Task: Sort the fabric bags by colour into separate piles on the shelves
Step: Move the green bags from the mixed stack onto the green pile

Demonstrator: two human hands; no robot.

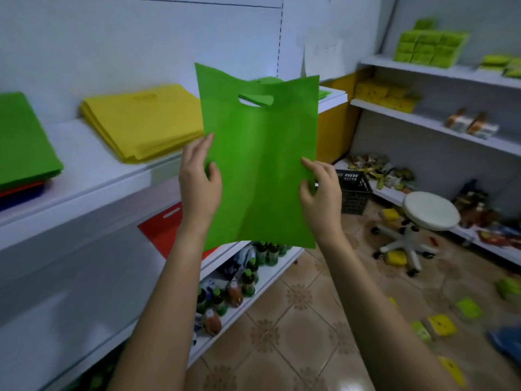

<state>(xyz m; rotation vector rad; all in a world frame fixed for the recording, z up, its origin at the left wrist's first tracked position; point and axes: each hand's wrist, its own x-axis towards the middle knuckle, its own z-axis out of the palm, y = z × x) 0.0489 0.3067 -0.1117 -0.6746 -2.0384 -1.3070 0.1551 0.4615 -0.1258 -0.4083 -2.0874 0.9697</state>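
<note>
White shelves [93, 176] carry a yellow pile [143, 119]; left hand [198, 182] and right hand [320, 190] each pinch a green bag [259, 170] by its side edges

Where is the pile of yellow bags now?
In the head view, the yellow pile lies on the white shelf, between a green pile on the left and the held green bag.

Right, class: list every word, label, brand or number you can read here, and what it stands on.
No text is readable.
The green bag: plain, no print.
The packets on the right shelf: print too blurred.
The bottles on the low shelf: labels too small.
</note>
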